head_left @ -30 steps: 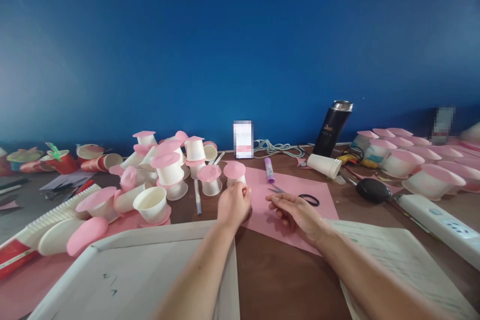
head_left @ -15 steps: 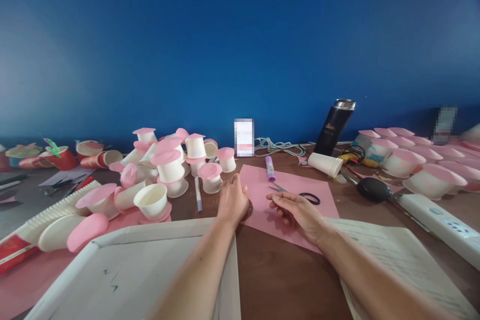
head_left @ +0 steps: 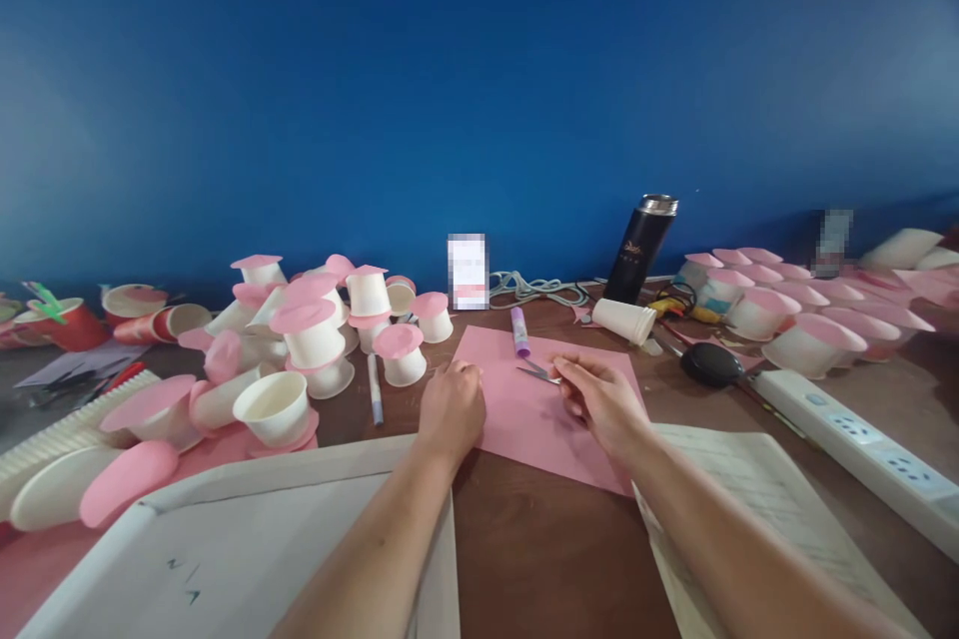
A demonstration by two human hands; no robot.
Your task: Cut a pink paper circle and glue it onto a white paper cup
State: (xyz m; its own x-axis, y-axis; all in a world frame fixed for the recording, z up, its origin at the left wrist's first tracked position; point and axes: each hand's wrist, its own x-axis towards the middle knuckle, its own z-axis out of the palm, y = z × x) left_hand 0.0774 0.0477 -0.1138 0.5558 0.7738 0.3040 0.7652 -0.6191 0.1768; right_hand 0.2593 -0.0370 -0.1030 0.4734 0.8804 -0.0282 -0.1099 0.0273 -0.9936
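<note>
My left hand (head_left: 454,406) rests with curled fingers at the left edge of a pink paper sheet (head_left: 516,429); what its fingers hold, if anything, is hidden. Over the right part of the sheet, my right hand (head_left: 599,394) is closed on a pair of scissors (head_left: 536,374), whose blades point left and whose handles are covered by the hand. A purple glue stick (head_left: 519,331) lies at the sheet's top edge. Left of my left hand, a marker (head_left: 375,389) lies beside white cups with pink paper tops (head_left: 400,354).
A black bottle (head_left: 638,250), a white cup (head_left: 623,320) and a white cable (head_left: 535,290) are at the back. On the right are a power strip (head_left: 854,434), written paper (head_left: 756,499) and more cups (head_left: 813,339). A white board (head_left: 247,559) lies front left.
My right hand has closed on the scissors, which lay on the sheet before. The view has turned slightly right, so most things appear shifted left.
</note>
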